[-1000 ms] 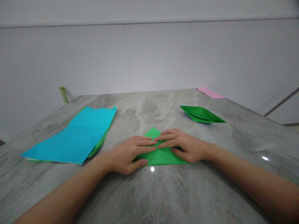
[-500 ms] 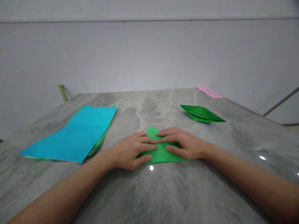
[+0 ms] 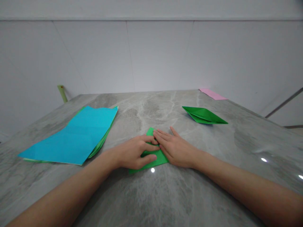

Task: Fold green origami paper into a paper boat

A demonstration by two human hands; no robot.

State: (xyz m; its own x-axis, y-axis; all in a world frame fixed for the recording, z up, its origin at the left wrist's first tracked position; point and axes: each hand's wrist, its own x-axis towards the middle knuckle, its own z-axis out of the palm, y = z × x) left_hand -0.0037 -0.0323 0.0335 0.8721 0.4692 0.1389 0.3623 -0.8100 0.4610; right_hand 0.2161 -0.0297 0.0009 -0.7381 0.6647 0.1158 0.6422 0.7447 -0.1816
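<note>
Left hand (image 3: 134,152): curled over the paper, grip unclear | right hand (image 3: 176,148): flat, open, pressing | folded green origami paper (image 3: 161,158): beneath both hands, tip pointing away, near front of grey marble worktop (image 3: 196,192)

No text, label, brand, number or sign legible on inspection: the folded green paper (image 3: 161,158) at centre, the blue sheet (image 3: 71,135) at 9 o'clock, the pink sheet (image 3: 213,94) at 1 o'clock, or the worktop (image 3: 146,195)
</note>
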